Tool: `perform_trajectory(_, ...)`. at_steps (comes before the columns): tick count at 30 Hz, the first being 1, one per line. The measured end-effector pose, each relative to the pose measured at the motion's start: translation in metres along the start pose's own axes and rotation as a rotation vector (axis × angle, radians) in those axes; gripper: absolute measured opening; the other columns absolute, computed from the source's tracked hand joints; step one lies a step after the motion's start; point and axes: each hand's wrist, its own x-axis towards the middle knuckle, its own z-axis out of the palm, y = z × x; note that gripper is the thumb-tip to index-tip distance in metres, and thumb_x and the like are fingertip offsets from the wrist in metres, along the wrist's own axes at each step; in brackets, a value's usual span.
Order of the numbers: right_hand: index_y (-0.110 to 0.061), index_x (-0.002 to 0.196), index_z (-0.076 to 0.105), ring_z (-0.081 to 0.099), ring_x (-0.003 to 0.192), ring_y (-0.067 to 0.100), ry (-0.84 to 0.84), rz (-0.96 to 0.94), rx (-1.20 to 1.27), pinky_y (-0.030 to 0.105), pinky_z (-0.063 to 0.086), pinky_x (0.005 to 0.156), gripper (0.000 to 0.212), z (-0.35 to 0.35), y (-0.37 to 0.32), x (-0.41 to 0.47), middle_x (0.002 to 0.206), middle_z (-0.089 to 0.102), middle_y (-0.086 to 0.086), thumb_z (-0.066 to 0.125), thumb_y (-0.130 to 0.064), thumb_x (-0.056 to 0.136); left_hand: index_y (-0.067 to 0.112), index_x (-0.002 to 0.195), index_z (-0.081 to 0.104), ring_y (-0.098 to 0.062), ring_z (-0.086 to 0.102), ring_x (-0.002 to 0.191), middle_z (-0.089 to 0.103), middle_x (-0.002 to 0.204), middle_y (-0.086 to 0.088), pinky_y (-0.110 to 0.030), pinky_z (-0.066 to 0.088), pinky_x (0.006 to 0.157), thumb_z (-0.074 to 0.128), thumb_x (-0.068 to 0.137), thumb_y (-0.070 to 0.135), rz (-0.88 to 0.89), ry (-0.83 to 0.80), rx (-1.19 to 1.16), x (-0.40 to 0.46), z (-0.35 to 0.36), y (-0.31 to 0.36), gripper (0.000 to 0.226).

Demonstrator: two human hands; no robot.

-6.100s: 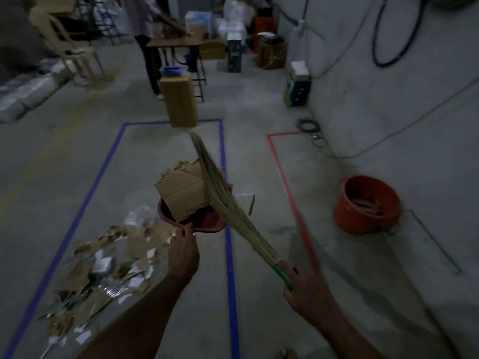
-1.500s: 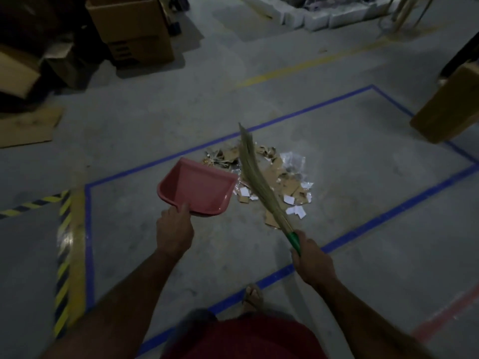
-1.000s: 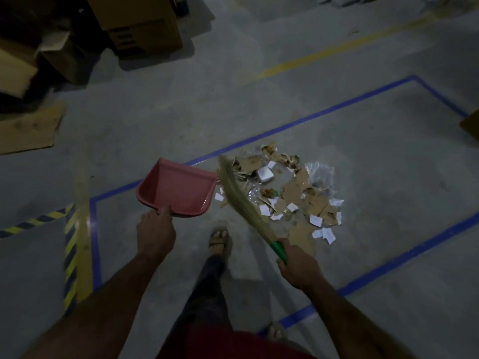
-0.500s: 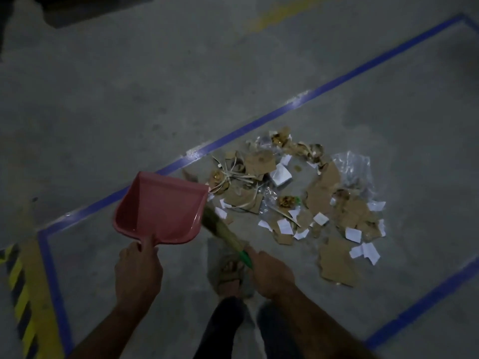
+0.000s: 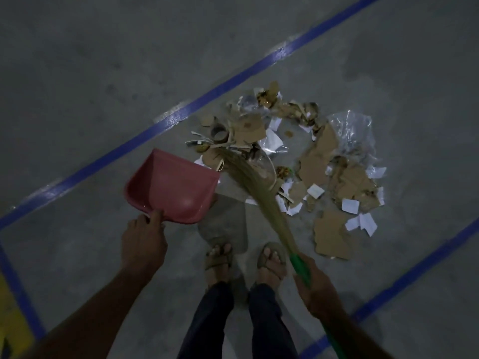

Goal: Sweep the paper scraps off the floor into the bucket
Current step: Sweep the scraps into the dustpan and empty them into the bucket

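Broom [image 5: 248,177] tip now among scraps [image 5: 324,167]; dustpan [image 5: 173,187] nearer

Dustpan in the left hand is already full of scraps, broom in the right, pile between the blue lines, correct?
Not quite. The head view shows the dustpan empty; the scraps lie on the floor. The left hand does hold it, the right hand the broom.

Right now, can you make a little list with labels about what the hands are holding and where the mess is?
left hand: holds the pink dustpan by its near edge
right hand: grips the broom by its green handle
dustpan: looks empty, open side toward the pile
broom tip: in the near-left edge of the pile
paper scraps: heaped on the floor between blue tape lines
bucket: not in view
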Motion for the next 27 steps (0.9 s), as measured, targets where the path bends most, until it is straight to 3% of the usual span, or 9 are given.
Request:
perform_trajectory(3, -0.047, 0.130, 0.038, 0.061, 0.068, 0.001, -0.047, -0.008, -0.054, 0.012, 0.042, 0.059, 0.049, -0.026, 0.013, -0.029, 0.083, 0.064, -0.012, 0.064, -0.028, 0.094, 0.013, 0.111, 0.059, -0.041, 0.056, 0.077, 0.059, 0.083, -0.019, -0.044, 0.045, 0.062, 0.070, 0.082, 0.012, 0.057, -0.044, 0.011, 0.007, -0.004, 0.011, 0.031)
perform_trajectory(7, -0.054, 0.134, 0.036, 0.062, 0.073, -0.003, -0.010, -0.064, -0.075, 0.009, 0.044, 0.061, 0.057, -0.047, 0.023, -0.054, 0.089, 0.064, -0.013, 0.067, -0.034, 0.091, 0.013, 0.109, 0.060, -0.041, 0.057, 0.079, 0.061, 0.085, -0.019, -0.044, 0.046, 0.063, 0.071, 0.081, 0.012, 0.076, -0.069, 0.015, 0.020, -0.001, 0.019, 0.030)
perform_trajectory(12, -0.041, 0.142, 0.040, 0.061, 0.084, -0.002, 0.132, -0.051, -0.073, 0.011, 0.046, 0.069, 0.058, -0.054, 0.019, -0.055, 0.109, 0.063, -0.016, 0.067, -0.031, 0.092, 0.015, 0.111, 0.059, -0.042, 0.058, 0.085, 0.063, 0.092, -0.019, -0.045, 0.048, 0.068, 0.068, 0.082, 0.015, 0.133, -0.128, 0.050, 0.039, 0.015, 0.016, 0.030)
perform_trajectory(14, -0.034, 0.148, 0.038, 0.058, 0.087, 0.005, 0.196, -0.025, -0.106, 0.024, 0.049, 0.073, 0.061, -0.052, 0.020, -0.048, 0.116, 0.062, -0.008, 0.065, -0.030, 0.093, 0.014, 0.111, 0.057, -0.041, 0.058, 0.089, 0.063, 0.096, -0.017, -0.045, 0.048, 0.071, 0.066, 0.085, 0.018, 0.163, -0.177, 0.089, 0.045, 0.026, 0.016, 0.027)
perform_trajectory(16, -0.031, 0.152, 0.033, 0.058, 0.080, 0.012, 0.265, 0.012, -0.172, 0.031, 0.050, 0.065, 0.066, -0.051, 0.016, -0.041, 0.108, 0.060, -0.003, 0.063, -0.030, 0.094, 0.015, 0.115, 0.057, -0.040, 0.057, 0.094, 0.064, 0.102, -0.015, -0.045, 0.048, 0.074, 0.064, 0.087, 0.020, 0.213, -0.224, 0.150, 0.051, 0.040, 0.019, 0.029)
perform_trajectory(19, -0.031, 0.152, 0.033, 0.052, 0.069, 0.007, 0.371, 0.021, -0.225, 0.025, 0.042, 0.051, 0.064, -0.054, 0.009, -0.022, 0.099, 0.050, -0.005, 0.061, -0.029, 0.095, 0.021, 0.124, 0.054, -0.037, 0.057, 0.104, 0.063, 0.115, -0.011, -0.043, 0.046, 0.082, 0.059, 0.090, 0.024, 0.275, -0.290, 0.222, 0.063, 0.061, 0.030, 0.034)
perform_trajectory(24, -0.029, 0.150, 0.036, 0.053, 0.073, 0.015, 0.498, -0.010, -0.314, 0.028, 0.043, 0.053, 0.064, -0.076, 0.027, 0.044, 0.097, 0.054, 0.004, 0.063, -0.027, 0.093, 0.024, 0.132, 0.047, -0.036, 0.057, 0.112, 0.057, 0.129, -0.011, -0.042, 0.045, 0.089, 0.053, 0.095, 0.026, 0.295, -0.402, 0.235, 0.098, 0.107, 0.064, 0.038)
perform_trajectory(27, -0.020, 0.146, 0.044, 0.048, 0.072, 0.015, 0.542, -0.104, -0.417, 0.021, 0.030, 0.053, 0.061, -0.096, 0.040, 0.090, 0.094, 0.054, 0.007, 0.067, -0.020, 0.090, 0.019, 0.126, 0.052, -0.042, 0.062, 0.099, 0.062, 0.117, -0.017, -0.046, 0.051, 0.084, 0.054, 0.092, 0.022, 0.346, -0.351, 0.164, 0.123, 0.135, 0.078, 0.034)
